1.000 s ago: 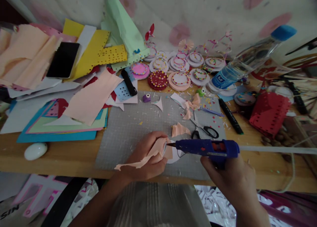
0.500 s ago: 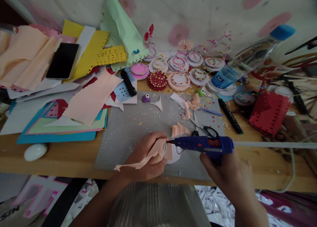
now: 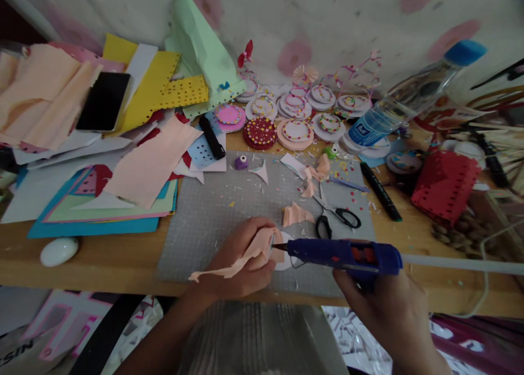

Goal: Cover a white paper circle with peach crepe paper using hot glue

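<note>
My left hand [image 3: 241, 255] is closed around a peach crepe paper piece [image 3: 251, 252], with a long strip of it trailing off to the left. In my right hand [image 3: 385, 298] is a blue hot glue gun [image 3: 339, 255], held level with a white glue stick [image 3: 458, 264] out of its back. The gun's dark nozzle points left, at the edge of the crepe paper; whether it touches is hard to tell. A white paper disc [image 3: 290, 253] lies partly hidden beneath the nozzle. Scissors [image 3: 338, 216] and a crumpled peach scrap [image 3: 295, 215] lie just beyond.
A grey cutting mat [image 3: 204, 211] bears paper bits and a purple punch [image 3: 241, 162]. Decorated paper discs [image 3: 260, 133] stand behind it, beside a tilted water bottle [image 3: 401, 102]. Coloured paper and a phone [image 3: 104, 102] are piled left. A green-tipped marker [image 3: 380, 192] lies right.
My right hand has moved the glue gun slightly right and toward me, with its nozzle lower along the crepe paper's edge. My left hand stays nearly still.
</note>
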### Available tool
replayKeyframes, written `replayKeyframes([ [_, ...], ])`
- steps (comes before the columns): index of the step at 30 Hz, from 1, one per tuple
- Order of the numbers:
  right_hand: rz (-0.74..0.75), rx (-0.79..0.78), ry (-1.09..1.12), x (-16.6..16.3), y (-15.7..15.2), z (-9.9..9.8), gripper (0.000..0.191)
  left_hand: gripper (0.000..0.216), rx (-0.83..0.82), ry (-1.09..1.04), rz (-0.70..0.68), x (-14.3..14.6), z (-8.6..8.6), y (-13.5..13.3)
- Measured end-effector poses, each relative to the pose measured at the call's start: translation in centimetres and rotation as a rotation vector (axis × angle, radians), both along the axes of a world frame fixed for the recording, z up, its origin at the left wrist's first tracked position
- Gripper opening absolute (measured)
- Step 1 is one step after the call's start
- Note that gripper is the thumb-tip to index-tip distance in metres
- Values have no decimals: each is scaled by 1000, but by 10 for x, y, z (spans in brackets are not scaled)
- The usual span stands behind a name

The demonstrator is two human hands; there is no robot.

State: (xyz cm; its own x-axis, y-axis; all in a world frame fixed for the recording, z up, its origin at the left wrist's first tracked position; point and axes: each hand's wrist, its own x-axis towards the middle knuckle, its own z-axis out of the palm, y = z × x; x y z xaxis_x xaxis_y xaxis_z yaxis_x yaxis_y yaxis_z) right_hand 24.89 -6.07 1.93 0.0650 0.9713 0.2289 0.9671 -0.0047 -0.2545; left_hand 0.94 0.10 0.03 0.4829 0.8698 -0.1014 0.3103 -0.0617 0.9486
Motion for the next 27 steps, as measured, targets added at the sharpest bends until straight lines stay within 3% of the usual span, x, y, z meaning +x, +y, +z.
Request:
replayKeyframes([
  [13,85,-104,31,-2,-2,12,31,52,4,30,17,0,4,1],
  [23,-13,-54,42,-4,0,10,34,52,-16,-8,12,0,3,2],
  [27,-129,-84,206,-7,5,8,35,54,-12,-11,32,-1,-1,1],
])
